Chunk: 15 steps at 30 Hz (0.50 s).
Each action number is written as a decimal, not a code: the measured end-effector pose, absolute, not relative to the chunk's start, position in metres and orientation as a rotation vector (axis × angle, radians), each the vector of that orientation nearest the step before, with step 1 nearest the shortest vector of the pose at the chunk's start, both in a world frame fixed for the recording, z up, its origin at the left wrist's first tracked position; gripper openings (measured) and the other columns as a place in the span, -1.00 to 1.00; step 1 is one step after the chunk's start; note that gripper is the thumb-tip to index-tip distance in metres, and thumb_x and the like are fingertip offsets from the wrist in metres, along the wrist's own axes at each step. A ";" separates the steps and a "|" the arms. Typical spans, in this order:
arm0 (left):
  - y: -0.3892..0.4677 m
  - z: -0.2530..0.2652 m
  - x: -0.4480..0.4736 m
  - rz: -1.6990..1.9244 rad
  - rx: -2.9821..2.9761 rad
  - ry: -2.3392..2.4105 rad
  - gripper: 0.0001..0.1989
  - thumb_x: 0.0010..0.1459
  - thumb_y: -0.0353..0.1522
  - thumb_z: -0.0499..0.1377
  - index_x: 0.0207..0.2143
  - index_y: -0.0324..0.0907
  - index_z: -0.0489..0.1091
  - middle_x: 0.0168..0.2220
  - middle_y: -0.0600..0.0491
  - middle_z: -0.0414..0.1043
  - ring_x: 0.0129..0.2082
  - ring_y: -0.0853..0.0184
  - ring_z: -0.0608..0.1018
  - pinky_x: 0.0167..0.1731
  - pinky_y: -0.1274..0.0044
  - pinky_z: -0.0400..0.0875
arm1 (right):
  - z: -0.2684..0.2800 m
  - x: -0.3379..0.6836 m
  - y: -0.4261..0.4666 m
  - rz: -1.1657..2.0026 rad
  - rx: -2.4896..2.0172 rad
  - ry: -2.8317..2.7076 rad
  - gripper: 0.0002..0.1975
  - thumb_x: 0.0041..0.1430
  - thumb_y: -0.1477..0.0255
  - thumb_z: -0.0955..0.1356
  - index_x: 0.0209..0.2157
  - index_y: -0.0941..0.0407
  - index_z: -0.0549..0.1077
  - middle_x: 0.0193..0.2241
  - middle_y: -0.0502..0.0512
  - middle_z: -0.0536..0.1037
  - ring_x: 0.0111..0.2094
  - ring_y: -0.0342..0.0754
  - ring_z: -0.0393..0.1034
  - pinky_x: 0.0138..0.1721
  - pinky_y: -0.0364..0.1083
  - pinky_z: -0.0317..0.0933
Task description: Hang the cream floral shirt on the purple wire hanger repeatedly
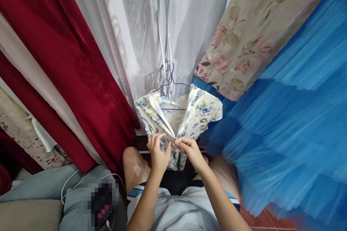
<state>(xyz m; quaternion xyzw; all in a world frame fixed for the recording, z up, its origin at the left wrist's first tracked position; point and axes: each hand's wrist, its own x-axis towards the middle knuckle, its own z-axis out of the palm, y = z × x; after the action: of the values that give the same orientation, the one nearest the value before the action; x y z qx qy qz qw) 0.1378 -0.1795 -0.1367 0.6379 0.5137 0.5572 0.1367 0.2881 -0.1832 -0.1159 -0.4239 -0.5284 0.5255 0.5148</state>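
Observation:
A sleeveless-looking blouse [204, 110] with blue and yellow flowers hangs from a purple hanger [173, 75] in front of me, its neck opening in a deep V. At the bottom of that V, my right hand [188, 148] pinches the fabric edge at a small shiny fastening whose kind is too small to tell. Just left of it is my left hand [158, 151], thumb and fingers apart, the thumb tip close to the pinched spot. The lower part of the blouse hangs between my forearms, partly hidden behind the hands.
White drapes [189, 25] hang behind the hanger. Dark red cloth [89, 79] is on the left; floral fabric [230, 50] and blue tulle [292, 126] crowd the right. Cushions [29, 213], a white cable [65, 184] and a blurred-out item [101, 202] lie at lower left.

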 end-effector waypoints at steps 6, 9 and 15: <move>-0.174 -0.142 0.170 1.261 1.882 1.205 -0.89 0.17 -0.48 0.03 -0.33 -0.10 0.27 -0.32 0.02 0.42 -0.26 0.26 0.47 -0.20 0.47 0.34 | -0.107 0.302 -0.187 1.326 -1.072 -1.224 -0.76 0.05 0.28 0.41 -0.55 0.15 0.52 -0.76 -0.08 0.21 -0.68 -0.21 -0.04 -0.59 -0.13 -0.21; -0.172 -0.134 0.168 1.169 2.023 1.153 -0.91 0.21 -0.44 0.04 -0.36 -0.12 0.28 -0.31 0.01 0.40 -0.28 0.28 0.46 -0.23 0.50 0.32 | -0.108 0.308 -0.183 1.329 -1.106 -1.105 -0.75 0.02 0.26 0.41 -0.57 0.15 0.48 -0.78 -0.13 0.11 -0.70 -0.24 -0.17 -0.62 -0.13 -0.30; -0.162 -0.110 0.157 0.868 2.288 1.221 -0.88 0.08 -0.52 0.09 -0.39 -0.14 0.33 -0.38 0.03 0.38 -0.39 0.30 0.45 -0.38 0.53 0.24 | -0.061 0.305 -0.136 1.285 -0.987 -1.030 -0.78 -0.04 0.29 0.44 -0.52 0.18 0.50 -0.79 -0.19 0.00 -0.71 -0.26 -0.24 -0.63 -0.12 -0.35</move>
<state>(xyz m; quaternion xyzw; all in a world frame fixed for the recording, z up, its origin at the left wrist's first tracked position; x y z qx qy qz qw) 0.1570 -0.1624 -0.1099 0.8194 0.4373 0.3108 0.2020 0.3049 -0.1361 -0.0606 -0.4212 -0.4394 0.5482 0.5736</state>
